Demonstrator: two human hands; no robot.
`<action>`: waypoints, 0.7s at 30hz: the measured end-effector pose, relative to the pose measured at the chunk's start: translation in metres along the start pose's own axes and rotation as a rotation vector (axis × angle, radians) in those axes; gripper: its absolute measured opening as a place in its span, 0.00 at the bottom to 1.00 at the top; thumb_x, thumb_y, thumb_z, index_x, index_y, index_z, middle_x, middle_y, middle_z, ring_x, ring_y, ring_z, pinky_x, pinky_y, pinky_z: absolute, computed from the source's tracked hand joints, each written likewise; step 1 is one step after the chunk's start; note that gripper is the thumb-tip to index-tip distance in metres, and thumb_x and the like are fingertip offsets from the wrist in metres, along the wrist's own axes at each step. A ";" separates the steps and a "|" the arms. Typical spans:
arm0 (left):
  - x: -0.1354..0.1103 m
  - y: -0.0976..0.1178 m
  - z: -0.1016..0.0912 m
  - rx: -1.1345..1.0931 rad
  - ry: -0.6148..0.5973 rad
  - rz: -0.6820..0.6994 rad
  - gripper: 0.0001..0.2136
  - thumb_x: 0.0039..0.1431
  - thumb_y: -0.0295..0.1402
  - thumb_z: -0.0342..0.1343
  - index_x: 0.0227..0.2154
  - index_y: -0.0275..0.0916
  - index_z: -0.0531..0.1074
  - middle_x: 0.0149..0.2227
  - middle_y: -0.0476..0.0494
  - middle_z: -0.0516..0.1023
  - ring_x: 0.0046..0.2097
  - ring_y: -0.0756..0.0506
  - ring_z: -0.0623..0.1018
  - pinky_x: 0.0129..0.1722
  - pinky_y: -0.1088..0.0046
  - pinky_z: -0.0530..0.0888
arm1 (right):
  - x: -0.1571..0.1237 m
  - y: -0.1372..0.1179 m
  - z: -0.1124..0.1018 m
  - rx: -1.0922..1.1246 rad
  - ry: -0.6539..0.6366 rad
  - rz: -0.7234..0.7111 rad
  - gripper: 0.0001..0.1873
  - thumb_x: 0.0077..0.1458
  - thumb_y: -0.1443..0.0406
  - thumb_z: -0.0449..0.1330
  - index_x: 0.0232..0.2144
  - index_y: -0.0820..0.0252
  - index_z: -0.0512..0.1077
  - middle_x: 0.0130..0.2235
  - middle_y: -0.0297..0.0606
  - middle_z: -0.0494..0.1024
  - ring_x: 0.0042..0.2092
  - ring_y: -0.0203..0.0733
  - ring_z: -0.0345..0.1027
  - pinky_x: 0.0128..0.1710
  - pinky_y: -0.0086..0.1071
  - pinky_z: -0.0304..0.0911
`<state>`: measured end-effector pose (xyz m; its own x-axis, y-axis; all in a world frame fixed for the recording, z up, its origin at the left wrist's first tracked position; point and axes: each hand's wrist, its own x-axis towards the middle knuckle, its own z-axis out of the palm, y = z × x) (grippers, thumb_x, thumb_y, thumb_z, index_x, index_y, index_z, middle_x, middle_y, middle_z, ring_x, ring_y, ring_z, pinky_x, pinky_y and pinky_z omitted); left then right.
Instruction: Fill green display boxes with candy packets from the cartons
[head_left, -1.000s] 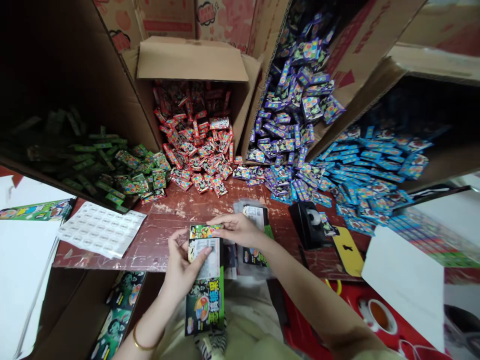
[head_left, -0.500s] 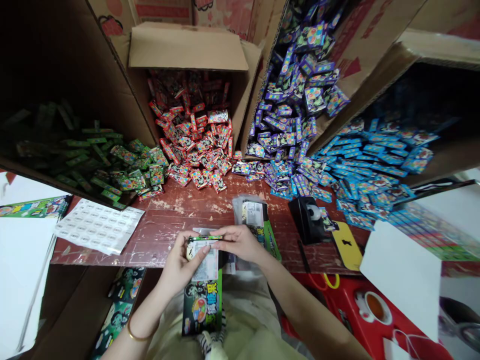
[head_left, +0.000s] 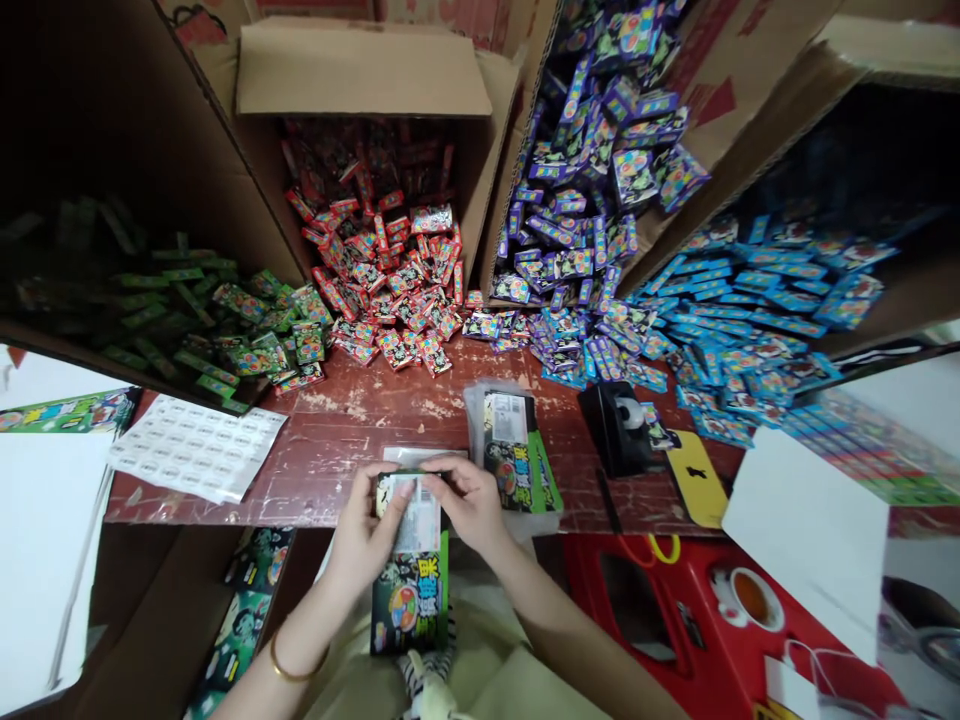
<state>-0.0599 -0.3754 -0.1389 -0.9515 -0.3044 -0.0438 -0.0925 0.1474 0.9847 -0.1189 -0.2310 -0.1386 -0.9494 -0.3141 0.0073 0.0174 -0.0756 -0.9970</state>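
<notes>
A flat black-and-green candy box (head_left: 409, 600) with a round multicoloured picture hangs upright before my lap. My left hand (head_left: 367, 530) is closed around its upper left edge, thumb lying on the pale printed panel. At the upper right corner, the fingers of my right hand (head_left: 469, 500) pinch the top edge. Behind the hands, clear plastic (head_left: 416, 455) lies on the table, partly covered. Similar black-and-green boxes (head_left: 517, 465) rest on more clear plastic just right of my right hand.
Cartons spill small green packets (head_left: 255, 340), red packets (head_left: 405, 290), purple packets (head_left: 570, 260) and blue packets (head_left: 742, 310) onto the red table (head_left: 330, 420). A sticker sheet (head_left: 199, 445) lies left. A black tape dispenser (head_left: 615, 430), yellow phone (head_left: 696, 480) and cup (head_left: 750, 598) are right.
My right hand has drawn back from across the top of the box to its right corner, uncovering the boxes on the plastic. The green edge on top has tipped out of sight.
</notes>
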 end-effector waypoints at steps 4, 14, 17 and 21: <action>0.005 0.006 0.000 -0.096 0.056 0.090 0.06 0.58 0.36 0.57 0.35 0.40 0.71 0.37 0.44 0.77 0.41 0.45 0.77 0.42 0.68 0.73 | -0.004 -0.001 0.009 -0.029 0.113 -0.086 0.04 0.54 0.63 0.62 0.32 0.55 0.77 0.38 0.42 0.81 0.43 0.46 0.74 0.47 0.41 0.69; 0.010 0.022 -0.015 -0.099 -0.017 -0.166 0.10 0.52 0.38 0.63 0.34 0.38 0.77 0.28 0.47 0.78 0.31 0.48 0.75 0.31 0.74 0.71 | 0.010 -0.016 -0.007 0.104 -0.072 0.163 0.07 0.45 0.62 0.69 0.30 0.55 0.79 0.34 0.38 0.82 0.37 0.43 0.76 0.41 0.38 0.70; 0.015 0.024 -0.011 -0.138 0.011 -0.228 0.11 0.51 0.40 0.63 0.31 0.36 0.77 0.25 0.48 0.77 0.28 0.49 0.74 0.28 0.75 0.70 | 0.018 -0.016 -0.015 0.062 -0.117 0.258 0.09 0.45 0.60 0.68 0.30 0.58 0.79 0.33 0.37 0.82 0.35 0.41 0.75 0.41 0.37 0.69; 0.007 0.023 -0.004 -0.071 -0.037 -0.122 0.10 0.55 0.40 0.59 0.27 0.37 0.75 0.25 0.49 0.76 0.27 0.50 0.73 0.28 0.76 0.69 | 0.020 -0.018 -0.027 -0.010 -0.210 0.285 0.10 0.45 0.59 0.68 0.27 0.60 0.79 0.30 0.37 0.81 0.32 0.40 0.74 0.37 0.35 0.68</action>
<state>-0.0673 -0.3780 -0.1156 -0.9448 -0.2806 -0.1690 -0.1886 0.0441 0.9811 -0.1466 -0.2107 -0.1227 -0.8215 -0.5091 -0.2568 0.2686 0.0518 -0.9619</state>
